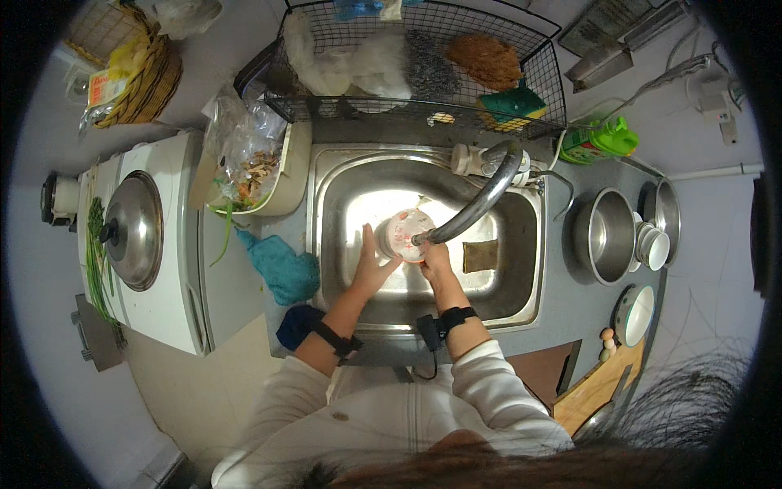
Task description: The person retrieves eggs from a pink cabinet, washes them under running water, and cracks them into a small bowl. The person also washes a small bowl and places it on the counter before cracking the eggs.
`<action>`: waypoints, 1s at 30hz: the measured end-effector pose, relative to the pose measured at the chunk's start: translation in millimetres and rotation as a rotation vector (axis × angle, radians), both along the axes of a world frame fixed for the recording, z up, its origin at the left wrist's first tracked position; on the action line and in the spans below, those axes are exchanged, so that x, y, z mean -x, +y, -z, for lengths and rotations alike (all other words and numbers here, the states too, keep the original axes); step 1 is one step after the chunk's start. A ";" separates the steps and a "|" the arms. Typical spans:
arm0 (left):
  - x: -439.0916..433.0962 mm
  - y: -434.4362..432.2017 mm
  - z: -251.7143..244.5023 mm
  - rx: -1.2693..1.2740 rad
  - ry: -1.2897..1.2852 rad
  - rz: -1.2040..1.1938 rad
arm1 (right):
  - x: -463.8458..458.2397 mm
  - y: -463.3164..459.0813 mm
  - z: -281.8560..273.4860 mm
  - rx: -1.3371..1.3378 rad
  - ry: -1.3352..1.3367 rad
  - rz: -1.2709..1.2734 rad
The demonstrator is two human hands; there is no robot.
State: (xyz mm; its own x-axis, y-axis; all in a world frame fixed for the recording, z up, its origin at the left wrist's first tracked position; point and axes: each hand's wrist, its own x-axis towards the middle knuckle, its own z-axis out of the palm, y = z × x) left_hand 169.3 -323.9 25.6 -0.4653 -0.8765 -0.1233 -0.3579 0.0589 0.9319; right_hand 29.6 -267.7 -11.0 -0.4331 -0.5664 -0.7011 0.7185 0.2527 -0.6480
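Observation:
A small round white container (404, 231) with red markings is over the steel sink (345, 287), under the tip of the curved metal faucet (482, 208). My right hand (436, 261) grips its lower right edge, with the faucet's tip hiding part of the container. On the left side, my left hand (372, 261) has its fingers spread. Its thumb tip reaches the container's lower edge, while the other fingers point up and stand off its side. Flat on the sink bottom, right of my right hand, lies a brown-green scouring pad (480, 256).
A teal cloth (281, 263) lies left of the sink, below a bin of food scraps (296, 165). Behind the sink hangs a black wire basket (330, 105) with sponges and scourers. Steel basins (611, 235), small white bowls (658, 250) and several eggs (608, 343) stand at the right.

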 end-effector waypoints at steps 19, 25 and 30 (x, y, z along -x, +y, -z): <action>13.2 10.9 39.0 -0.426 0.371 0.188 | -1.3 -20.6 -20.3 -0.077 -0.259 -0.575; 16.5 8.9 22.5 -0.929 0.201 0.036 | -3.1 -20.5 -18.3 0.062 -0.007 -0.271; 15.7 3.9 11.8 -0.570 0.217 0.228 | 3.4 -21.1 -42.7 -0.260 0.626 -1.101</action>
State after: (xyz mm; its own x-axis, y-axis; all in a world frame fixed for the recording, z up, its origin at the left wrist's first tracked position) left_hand 153.6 -320.0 13.8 -0.6983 -0.5778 -0.4226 -0.1952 -0.4144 0.8889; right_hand 26.3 -288.8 31.7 -0.1213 -0.7113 -0.6923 -0.3535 0.6827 -0.6395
